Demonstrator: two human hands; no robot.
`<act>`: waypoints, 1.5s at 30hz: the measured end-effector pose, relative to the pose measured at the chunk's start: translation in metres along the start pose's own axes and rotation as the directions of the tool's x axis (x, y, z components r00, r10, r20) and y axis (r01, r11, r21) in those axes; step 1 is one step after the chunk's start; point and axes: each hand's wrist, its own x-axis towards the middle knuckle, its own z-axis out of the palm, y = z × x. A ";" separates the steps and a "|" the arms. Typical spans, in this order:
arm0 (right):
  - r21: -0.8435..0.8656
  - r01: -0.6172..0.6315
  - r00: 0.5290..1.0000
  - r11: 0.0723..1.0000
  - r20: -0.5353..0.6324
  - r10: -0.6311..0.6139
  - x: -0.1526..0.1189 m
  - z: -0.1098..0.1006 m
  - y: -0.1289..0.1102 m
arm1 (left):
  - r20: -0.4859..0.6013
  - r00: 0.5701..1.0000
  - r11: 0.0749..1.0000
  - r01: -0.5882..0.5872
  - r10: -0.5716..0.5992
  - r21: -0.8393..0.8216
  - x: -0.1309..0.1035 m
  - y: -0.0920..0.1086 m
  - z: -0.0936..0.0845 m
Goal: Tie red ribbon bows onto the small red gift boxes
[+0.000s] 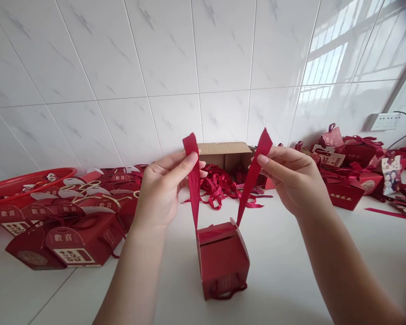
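A small red gift box [225, 259] stands on the white tabletop in front of me, with a dark red cord handle [228, 295] on its near side. A red ribbon [195, 198] runs through the top of the box, and its two ends rise apart in a V. My left hand [169, 185] pinches one end between thumb and fingers, with a short tip sticking up. Opposite it, my right hand [287, 176] pinches the other end at about the same height. Both lengths look fairly taut above the box.
Finished-looking red boxes [83, 239] crowd the left, near a red basin [16, 187]. Behind my hands, an open cardboard carton [223, 148] spills red ribbons [219, 180]. More red boxes [345, 194] are piled right, below a power strip [384, 122]. A tiled wall backs the table.
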 end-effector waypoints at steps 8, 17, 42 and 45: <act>-0.062 -0.017 0.999 0.998 -0.041 0.014 -0.002 -0.004 -0.008 | -0.019 0.996 0.994 -0.089 0.090 0.056 -0.001 0.002 -0.001; -0.116 0.026 0.997 0.993 -0.073 -0.035 -0.001 -0.010 -0.012 | 0.000 0.997 0.992 -0.078 0.078 0.097 0.001 -0.001 0.004; -0.242 -0.079 0.985 0.967 0.132 0.113 -0.005 0.012 0.002 | 0.278 0.960 0.976 -0.025 -0.037 0.218 -0.007 -0.017 0.026; -0.201 -0.066 0.956 0.977 0.267 0.119 -0.009 0.018 0.003 | 0.280 0.956 0.958 0.007 -0.090 0.285 -0.009 -0.019 0.028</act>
